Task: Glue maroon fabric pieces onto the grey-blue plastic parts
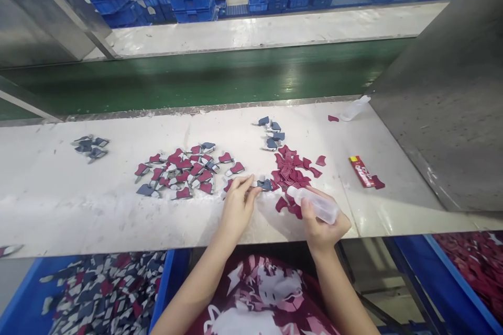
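Left hand (237,208): fingers pinched on a blue-grey piece (265,185), right over the desk (78,204)!
Right hand (327,229): fingers wrapped round the clear bottle (323,208), its tip over the red pieces (288,171)!
Heap: red-topped parts (184,164), left of the left hand.

I am wearing a dark red shirt (263,298) with white and pink print. I am seeing a whitish translucent bottle (320,208), a dark blue and grey part (264,185), dark red pieces (290,171), a white counter (220,128).

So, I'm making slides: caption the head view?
Right hand holding a translucent bottle near maroon pieces; left hand pinching a blue-grey part.
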`<state>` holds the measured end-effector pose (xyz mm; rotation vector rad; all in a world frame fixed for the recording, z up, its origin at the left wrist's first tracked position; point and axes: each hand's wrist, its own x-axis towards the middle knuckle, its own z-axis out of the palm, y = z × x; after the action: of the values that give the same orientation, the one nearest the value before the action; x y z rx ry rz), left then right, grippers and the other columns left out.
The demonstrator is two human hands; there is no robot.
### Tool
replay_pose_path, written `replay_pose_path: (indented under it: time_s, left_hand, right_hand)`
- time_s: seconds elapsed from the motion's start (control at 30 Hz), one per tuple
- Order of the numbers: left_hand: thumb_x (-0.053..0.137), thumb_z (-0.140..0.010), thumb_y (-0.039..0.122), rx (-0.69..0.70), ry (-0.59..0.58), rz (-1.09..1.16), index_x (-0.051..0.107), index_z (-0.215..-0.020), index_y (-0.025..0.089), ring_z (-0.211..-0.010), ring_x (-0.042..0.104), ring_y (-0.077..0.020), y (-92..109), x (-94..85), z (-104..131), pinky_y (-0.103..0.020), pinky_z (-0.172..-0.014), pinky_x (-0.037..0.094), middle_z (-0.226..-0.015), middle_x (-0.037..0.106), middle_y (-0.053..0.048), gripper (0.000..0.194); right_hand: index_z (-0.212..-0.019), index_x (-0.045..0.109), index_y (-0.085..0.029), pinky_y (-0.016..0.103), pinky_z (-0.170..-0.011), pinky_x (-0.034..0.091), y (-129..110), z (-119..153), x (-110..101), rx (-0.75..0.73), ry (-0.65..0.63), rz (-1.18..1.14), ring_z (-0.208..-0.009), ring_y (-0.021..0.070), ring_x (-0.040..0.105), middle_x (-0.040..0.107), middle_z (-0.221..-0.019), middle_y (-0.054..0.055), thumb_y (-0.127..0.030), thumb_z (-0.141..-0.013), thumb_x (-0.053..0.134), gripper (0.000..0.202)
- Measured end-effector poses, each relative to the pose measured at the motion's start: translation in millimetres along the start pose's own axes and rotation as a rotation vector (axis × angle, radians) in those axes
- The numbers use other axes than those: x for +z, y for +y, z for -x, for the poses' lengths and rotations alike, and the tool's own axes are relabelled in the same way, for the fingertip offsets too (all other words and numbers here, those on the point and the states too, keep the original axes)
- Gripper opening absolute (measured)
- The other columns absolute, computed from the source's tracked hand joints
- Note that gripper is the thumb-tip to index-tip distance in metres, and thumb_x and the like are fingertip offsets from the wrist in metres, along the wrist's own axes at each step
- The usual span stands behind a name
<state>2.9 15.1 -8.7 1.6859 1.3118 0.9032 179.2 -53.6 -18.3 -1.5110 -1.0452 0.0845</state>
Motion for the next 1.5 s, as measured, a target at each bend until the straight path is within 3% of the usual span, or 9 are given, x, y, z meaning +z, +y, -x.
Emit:
replay_pose_path:
  time_s: [0.1, 0.27, 0.37, 1.03, 1.5]
  left_hand:
    - [0.072, -0.085, 0.018, 0.036, -0.055, -0.018, 0.070, -0.122, 0.018, -0.080, 0.068, -0.0161, -3.5, -0.3, 4.6, -0.030, -0.075, 0.060, -0.108, 0.065, -0.008, 0.038]
    - [0.068, -0.087, 0.016, 0.083, 0.046, -0.060, 0.076, -0.101, 0.020, -0.070, 0.064, -0.0134, -4.8, 7.2, 6.6, -0.028, -0.073, 0.056, -0.098, 0.067, -0.005, 0.016]
    - [0.067, -0.087, 0.015, 0.093, 0.067, -0.055, 0.076, -0.098, 0.019, -0.071, 0.064, -0.0141, -4.3, 9.6, 6.8, -0.027, -0.071, 0.055, -0.094, 0.067, -0.005, 0.014]
    - [0.071, -0.083, 0.010, 0.071, 0.092, -0.031, 0.077, -0.096, 0.019, -0.072, 0.063, -0.0143, -3.1, 10.1, 8.5, -0.026, -0.070, 0.053, -0.088, 0.065, -0.002, 0.016]
    - [0.078, -0.078, 0.007, 0.108, 0.136, -0.005, 0.077, -0.093, 0.018, -0.067, 0.061, -0.0111, -4.9, 12.5, 7.9, -0.023, -0.067, 0.052, -0.085, 0.064, 0.000, 0.019]
  right_hand:
    - [-0.097, 0.076, -0.017, 0.033, -0.067, 0.063, -2.9, -1.6, 4.3, -0.009, -0.058, -0.001, -0.073, 0.0236, 0.076, 0.079, -0.089, 0.009, -0.035, -0.082, 0.074, 0.024]
    - [-0.093, 0.076, -0.017, 0.034, -0.067, 0.064, -7.3, -6.6, 9.9, -0.030, -0.120, 0.072, -0.071, 0.0235, 0.076, 0.080, -0.088, 0.009, -0.039, -0.083, 0.073, 0.024]
    - [-0.091, 0.076, -0.018, 0.035, -0.067, 0.064, -8.6, -7.5, 10.8, -0.051, -0.140, 0.094, -0.071, 0.0236, 0.076, 0.080, -0.087, 0.009, -0.038, -0.084, 0.071, 0.021]
    - [-0.093, 0.076, -0.017, 0.035, -0.068, 0.064, -8.7, -6.9, 10.1, -0.073, -0.133, 0.100, -0.072, 0.0239, 0.076, 0.080, -0.088, 0.009, -0.031, -0.085, 0.071, 0.017]
    - [-0.085, 0.074, -0.017, 0.032, -0.063, 0.058, 2.1, 2.0, 3.7, -0.016, -0.017, 0.034, -0.068, 0.0217, 0.073, 0.077, -0.079, 0.007, -0.030, -0.086, 0.070, 0.013]
